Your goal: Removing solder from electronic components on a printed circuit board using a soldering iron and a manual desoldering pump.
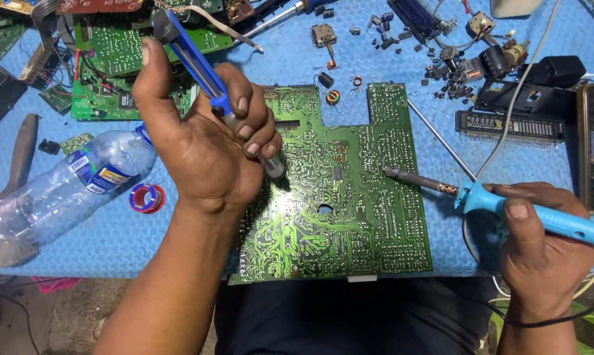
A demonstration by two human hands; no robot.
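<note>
A blue-matted bench [389,39] carries everything, and lying flat at its near edge, about the middle, is the large green circuit board [349,197], solder side up, with a round hole near its centre and a notch cut into its far edge. It looks stiff but thin and light, and its fine traces and solder joints would mark or lift easily, so I judge the bare edges the safest place to hold it rather than the patterned face. Toward the left edge lies a clear plastic bottle [67,187] on its side, with a second green board [123,56] beyond it at the far left corner. The left hand [205,148] is closed around a blue-handled desoldering pump [198,66], its dark tip pressed to the large board's left part. The right hand [540,253], well apart at the bench's right edge, is wrapped around the light-blue handle of a soldering iron [507,204] whose metal tip rests on the board's right side. A small solder spool [146,197] sits just beside the bottle, and loose components [442,72] are scattered along the far right.
</note>
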